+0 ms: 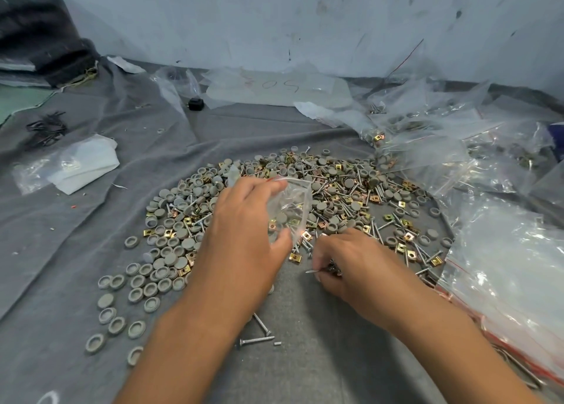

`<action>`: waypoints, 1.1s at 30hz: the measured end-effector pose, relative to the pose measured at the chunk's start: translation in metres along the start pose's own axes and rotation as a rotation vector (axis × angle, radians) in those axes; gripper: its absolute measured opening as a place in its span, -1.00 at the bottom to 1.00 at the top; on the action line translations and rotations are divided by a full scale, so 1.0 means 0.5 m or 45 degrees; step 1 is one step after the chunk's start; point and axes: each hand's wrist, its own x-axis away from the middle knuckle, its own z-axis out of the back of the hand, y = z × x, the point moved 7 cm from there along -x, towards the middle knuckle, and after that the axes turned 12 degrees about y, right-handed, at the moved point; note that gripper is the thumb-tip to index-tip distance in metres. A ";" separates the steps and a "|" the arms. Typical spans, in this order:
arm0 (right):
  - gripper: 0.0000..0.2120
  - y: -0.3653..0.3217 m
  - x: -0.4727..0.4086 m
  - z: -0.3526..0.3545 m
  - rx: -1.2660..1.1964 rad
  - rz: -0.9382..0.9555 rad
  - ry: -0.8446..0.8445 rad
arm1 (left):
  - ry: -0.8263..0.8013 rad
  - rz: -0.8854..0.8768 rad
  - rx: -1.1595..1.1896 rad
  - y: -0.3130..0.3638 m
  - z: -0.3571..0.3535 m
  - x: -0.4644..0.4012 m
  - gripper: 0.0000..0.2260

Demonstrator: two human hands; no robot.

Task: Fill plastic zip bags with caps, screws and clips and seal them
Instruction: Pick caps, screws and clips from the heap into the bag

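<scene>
My left hand (244,220) holds a small clear zip bag (293,208) upright over the pile, thumb and fingers pinching its sides; a grey cap and a clip show inside it. Just to its right, my right hand (345,263) is curled low on the cloth, pinching a few screws (317,271) whose tips stick out to the left. Beneath both hands spreads a wide heap of grey round caps (171,251), brass square clips (409,236) and silver screws (351,190).
A grey cloth (91,220) covers the surface. Filled and empty zip bags (442,147) are piled at the right and back. Two loose screws (256,333) lie near my forearms. A flat stack of bags (518,269) lies at the right edge; a wall stands behind.
</scene>
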 end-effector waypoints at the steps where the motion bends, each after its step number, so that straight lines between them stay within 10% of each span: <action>1: -0.91 -0.003 0.000 -0.002 0.023 0.000 0.015 | 0.003 -0.001 0.002 0.000 0.000 0.000 -0.44; 5: -0.89 0.018 -0.005 0.017 -0.214 -0.153 0.128 | 0.001 -0.008 0.022 0.002 -0.004 0.001 -0.45; 12: -0.83 0.016 -0.031 0.117 -1.732 -0.296 0.419 | -0.033 -0.023 0.105 0.014 -0.015 0.004 -0.41; 24: -0.82 -0.051 -0.018 0.124 -0.251 -0.020 0.840 | -0.020 -0.005 0.249 0.027 -0.020 0.000 -0.47; 33: -0.90 0.018 -0.024 0.102 -0.467 -0.316 0.617 | 0.237 0.267 0.491 -0.028 0.066 -0.029 -0.43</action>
